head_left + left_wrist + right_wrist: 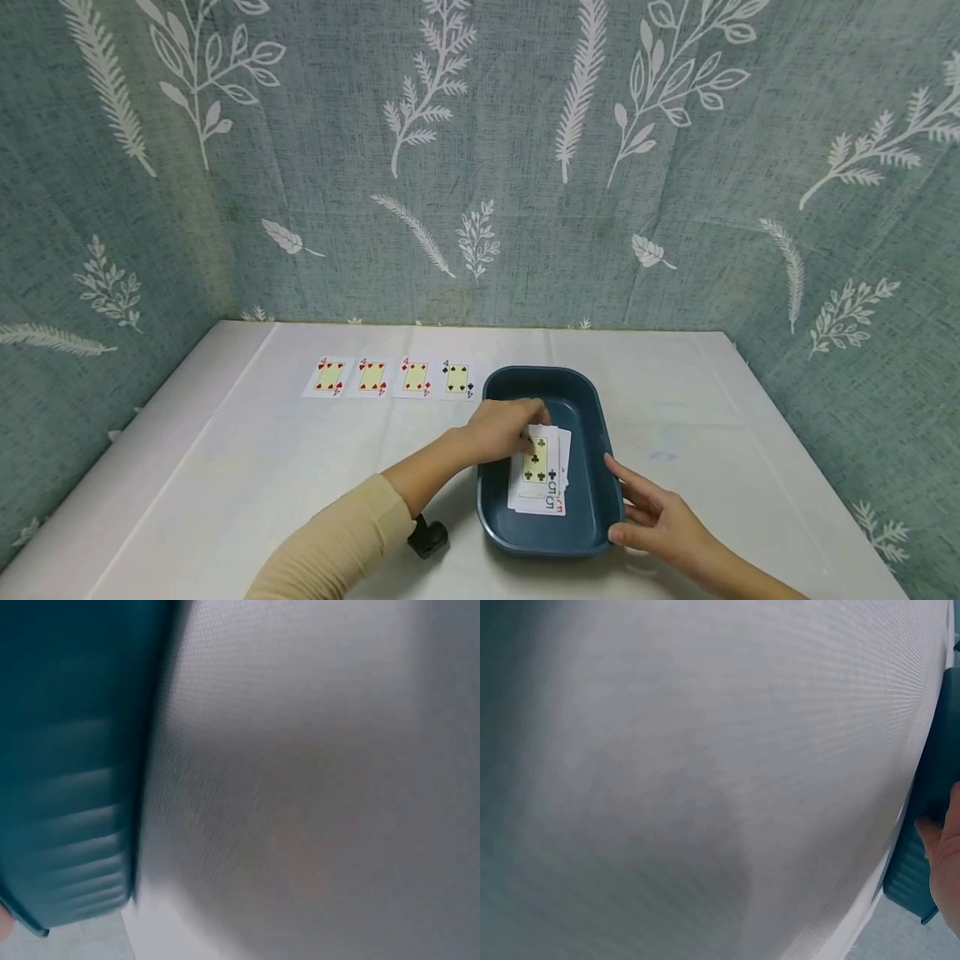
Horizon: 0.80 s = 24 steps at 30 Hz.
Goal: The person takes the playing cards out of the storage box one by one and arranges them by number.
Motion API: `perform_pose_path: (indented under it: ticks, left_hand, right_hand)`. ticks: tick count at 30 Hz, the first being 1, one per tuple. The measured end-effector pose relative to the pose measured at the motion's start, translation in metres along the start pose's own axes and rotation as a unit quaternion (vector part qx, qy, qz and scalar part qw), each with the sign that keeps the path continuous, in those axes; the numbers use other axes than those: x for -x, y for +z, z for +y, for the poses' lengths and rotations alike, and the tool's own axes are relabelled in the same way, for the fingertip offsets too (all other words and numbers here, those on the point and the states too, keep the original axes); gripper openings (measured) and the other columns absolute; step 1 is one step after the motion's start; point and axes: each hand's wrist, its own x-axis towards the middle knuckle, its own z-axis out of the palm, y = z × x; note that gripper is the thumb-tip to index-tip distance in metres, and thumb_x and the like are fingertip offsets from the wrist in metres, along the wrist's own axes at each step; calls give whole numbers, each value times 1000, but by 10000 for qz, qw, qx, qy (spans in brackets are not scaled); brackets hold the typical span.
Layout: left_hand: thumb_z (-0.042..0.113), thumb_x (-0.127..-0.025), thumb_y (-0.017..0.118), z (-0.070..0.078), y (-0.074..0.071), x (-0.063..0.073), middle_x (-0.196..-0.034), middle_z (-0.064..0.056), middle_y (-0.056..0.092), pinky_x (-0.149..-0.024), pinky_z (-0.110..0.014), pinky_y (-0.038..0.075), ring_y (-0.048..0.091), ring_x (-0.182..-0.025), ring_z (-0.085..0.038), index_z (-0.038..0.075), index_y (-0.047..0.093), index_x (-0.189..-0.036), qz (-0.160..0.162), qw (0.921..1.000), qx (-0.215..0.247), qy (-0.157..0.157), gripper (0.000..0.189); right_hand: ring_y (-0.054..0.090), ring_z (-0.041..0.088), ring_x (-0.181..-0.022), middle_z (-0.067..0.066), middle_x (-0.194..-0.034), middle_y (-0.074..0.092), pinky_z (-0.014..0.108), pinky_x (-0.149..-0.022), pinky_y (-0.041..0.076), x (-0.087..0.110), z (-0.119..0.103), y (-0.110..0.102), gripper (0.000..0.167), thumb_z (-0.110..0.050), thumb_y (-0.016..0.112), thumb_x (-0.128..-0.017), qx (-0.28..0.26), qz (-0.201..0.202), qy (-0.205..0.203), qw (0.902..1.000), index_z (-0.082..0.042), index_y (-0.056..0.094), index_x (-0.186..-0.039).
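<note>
While four fours point(405, 379) sit face-up in a row, the left hand point(501, 429) pinches a club five point(535, 468), white with black pips on yellow, atop a ragged pile point(557, 506) in the blue tray point(551, 543), and the right hand point(660, 510), fingers apart, touches its right side.

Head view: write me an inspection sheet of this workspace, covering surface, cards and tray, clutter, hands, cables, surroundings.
Surface: white table, lightly creased, faint bluish marks right of the tray.
Cards and tray: four fours face up in a row, three red, one black; pile in the tray, black five on top.
Clutter: black object beside the left sleeve; identity unclear.
Hands: left hand touches the pile, pinch unclear; right hand holds the tray's right side.
Cables: nothing seen.
Surroundings: leaf-print fabric behind and on both sides.
</note>
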Motion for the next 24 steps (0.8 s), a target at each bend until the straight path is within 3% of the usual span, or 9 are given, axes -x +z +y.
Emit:
perform_pose_path:
  ticks: [7, 13, 18, 24]
  left_hand:
    - [12, -85, 70, -1, -4, 3, -108, 1, 59, -79, -22, 49, 58, -99, -11, 19, 62, -115, 243, 9992, 311, 103, 32]
    - [6, -87, 66, -8, -6, 4, -107, -1, 59, -81, -22, 48, 55, -94, -12, 16, 65, -118, 451, 9916, 1121, 453, 33]
    - [4, -86, 67, -18, -9, 3, -105, -4, 60, -75, -23, 46, 52, -91, -14, 11, 67, -118, 649, 9659, 2365, 826, 32]
    - [7, -84, 70, -27, -16, 4, -109, -7, 64, -73, -22, 49, 60, -88, -10, 9, 67, -117, 686, 9322, 3540, 326, 33]
  right_hand:
    - [42, 47, -125, 35, -148, 18, 32, -85, 52, 0, -2, 1, 79, -16, 69, -87, 49, 88, 118, 9999, -6, 22, -150]
    - [44, 47, -124, 36, -147, 19, 32, -85, 52, -1, -2, 0, 80, -16, 69, -87, 77, 114, 110, 9998, -6, 22, -150]
    - [43, 47, -125, 37, -146, 22, 31, -85, 52, -1, 0, 0, 80, -17, 69, -86, 118, 137, 103, 9998, -5, 22, -150]
    - [44, 46, -124, 38, -145, 22, 31, -85, 52, -1, 1, 0, 81, -16, 70, -86, 68, 107, 88, 9999, -5, 21, -150]
